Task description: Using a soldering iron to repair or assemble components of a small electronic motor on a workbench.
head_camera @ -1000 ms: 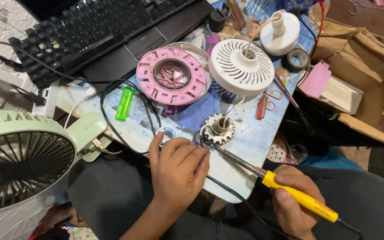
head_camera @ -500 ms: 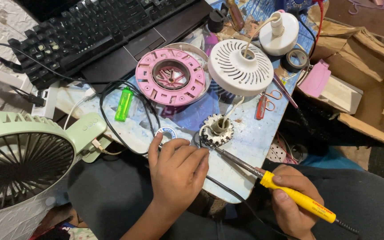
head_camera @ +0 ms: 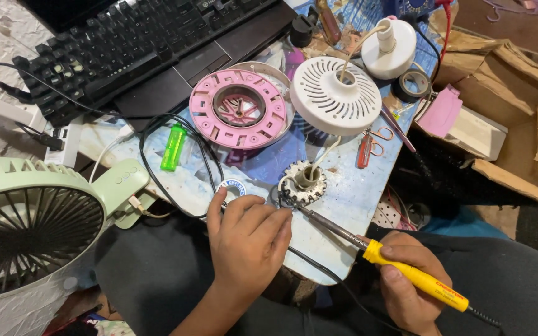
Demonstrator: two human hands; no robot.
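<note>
Hands have hardly moved in the last sec. Right hand is still wrapped tight round the yellow-handled soldering iron, fingers fully closed on the grip, same hold as before. The thin metal tip still points up and left to the small round toothed metal motor part w/ its grey middle hole, and seems to touch its lower left edge. Tip looks a tiny bit closer now, but the change is very small.

Left hand still lies palm down at the near edge of the pale blue tabletop, fingers curled loose and spread a little, fingertips just beside the toothed part. Whether it pinches a wire or bit of solder can't be told; the fingers hide it.

So nothing big changed: the soldering at the toothed part looks to be going on, hands held steady.

Round about: a white wire runs from the toothed part up to the white round vented plastic cover. A pink round plastic disc w/ slots lies left of that. A green lighter and a small round blue-and-white tin lie near the left hand. A pale green fan stands far left, a black keyboard at the top.
</note>
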